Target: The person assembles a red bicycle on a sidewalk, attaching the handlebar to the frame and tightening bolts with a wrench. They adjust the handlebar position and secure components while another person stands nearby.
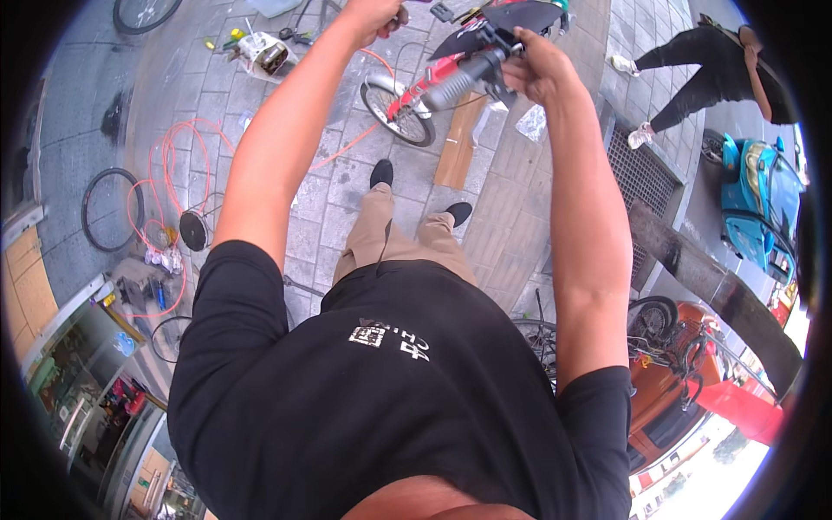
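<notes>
In the head view, the left hand (374, 17) is curled shut near the top edge of the picture, over the far end of the handlebar of a red-framed bicycle (425, 82); what lies inside the fist cannot be told. The right hand (537, 65) is wrapped around the black brake lever clamp (492, 48) just beside the grey ribbed rubber handlebar grip (459, 80), which sticks out bare toward the person. The bicycle stands on grey paving stones (347, 186) ahead of the person's black shoes (381, 173). An orange hose (186, 147) loops on the ground at left, near a loose black tyre (111, 208).
</notes>
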Motion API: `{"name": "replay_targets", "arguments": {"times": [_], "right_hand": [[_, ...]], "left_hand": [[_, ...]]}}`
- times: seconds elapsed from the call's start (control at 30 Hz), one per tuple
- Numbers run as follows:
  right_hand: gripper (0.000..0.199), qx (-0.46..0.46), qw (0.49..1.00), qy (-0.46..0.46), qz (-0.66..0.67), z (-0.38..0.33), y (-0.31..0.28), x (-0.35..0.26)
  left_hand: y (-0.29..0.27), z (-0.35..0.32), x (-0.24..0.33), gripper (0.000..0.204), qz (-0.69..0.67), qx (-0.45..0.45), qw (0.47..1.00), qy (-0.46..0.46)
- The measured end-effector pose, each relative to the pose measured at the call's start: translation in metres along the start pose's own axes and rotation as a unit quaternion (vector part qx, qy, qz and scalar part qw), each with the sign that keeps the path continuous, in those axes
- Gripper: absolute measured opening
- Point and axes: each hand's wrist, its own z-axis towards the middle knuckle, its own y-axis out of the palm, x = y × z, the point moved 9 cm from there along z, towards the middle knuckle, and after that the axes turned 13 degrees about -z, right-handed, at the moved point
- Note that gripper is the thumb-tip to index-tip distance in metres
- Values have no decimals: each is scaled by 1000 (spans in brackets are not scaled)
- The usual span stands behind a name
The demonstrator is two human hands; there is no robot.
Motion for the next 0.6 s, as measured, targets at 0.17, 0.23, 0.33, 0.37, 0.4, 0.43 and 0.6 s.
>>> {"name": "replay_targets", "arguments": {"times": [0.17, 0.23, 0.33, 0.37, 0.4, 0.43, 0.6], "right_hand": [[40, -9, 992, -28, 123, 36, 72, -55], [39, -14, 978, -9, 208, 70, 76, -60], [38, -34, 960, -59, 272, 115, 66, -72], [35, -36, 972, -87, 215, 86, 83, -90], [32, -44, 980, -119, 153, 40, 100, -110], [36, -9, 987, -151, 54, 22, 87, -117], [45, 177, 841, -251, -444, 13, -10, -122]], "left_hand": [[-58, -67, 17, 44, -157, -80, 984, 22], [-62, -81, 32, 44, -131, -107, 983, 68], [-58, -52, 50, 33, -14, 73, 995, 73], [-69, -44, 54, 30, -39, 89, 993, 66], [-84, -37, 58, 30, -44, 128, 988, 69], [-84, -23, 65, 30, -47, 149, 985, 72], [-108, 75, 92, 31, -25, 203, 966, 155]]}}
